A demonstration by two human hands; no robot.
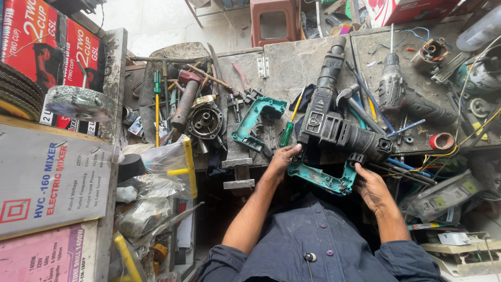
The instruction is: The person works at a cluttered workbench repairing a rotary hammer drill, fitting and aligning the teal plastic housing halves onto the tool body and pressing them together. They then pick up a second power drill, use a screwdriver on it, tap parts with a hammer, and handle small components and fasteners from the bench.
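A bulky black rotary hammer (339, 125), ribbed plastic and grimy, lies on the scuffed grey surface (292, 62) just above both hands. The left hand (282, 159), fingers curled, touches its rear casing. The right hand (371, 188) grips the teal handle shell (321, 178) between the hands.

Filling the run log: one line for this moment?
left hand: touching black rotary hammer drill | right hand: on teal plastic handle shell | cluttered workbench

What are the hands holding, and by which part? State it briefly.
Both hands grip the teal handle shell of the black rotary hammer: left hand at its left end, right hand at its right.
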